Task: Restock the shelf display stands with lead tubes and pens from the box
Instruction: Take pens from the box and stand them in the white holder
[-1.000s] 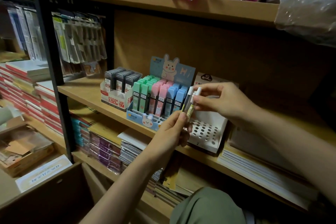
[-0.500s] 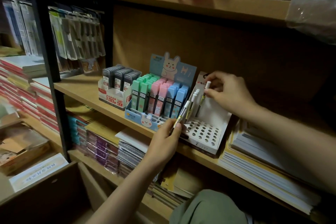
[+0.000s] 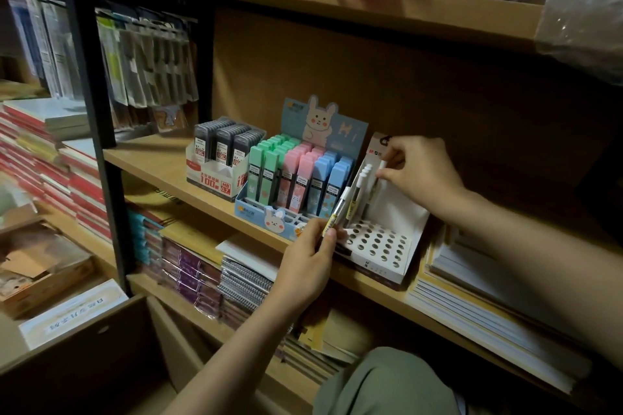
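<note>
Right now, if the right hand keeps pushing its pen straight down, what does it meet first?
Probably the white perforated pen stand: the right hand pinches a white-capped pen above its rear holes. Depth is unclear.

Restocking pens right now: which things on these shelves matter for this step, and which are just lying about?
In play:
- right hand pinching a pen at the white holed pen stand
- left hand holding spare pens
- bunny lead-tube display
- grey lead-tube box

Bystanders:
- spiral notebooks
- hanging packets
- paper stack
</note>
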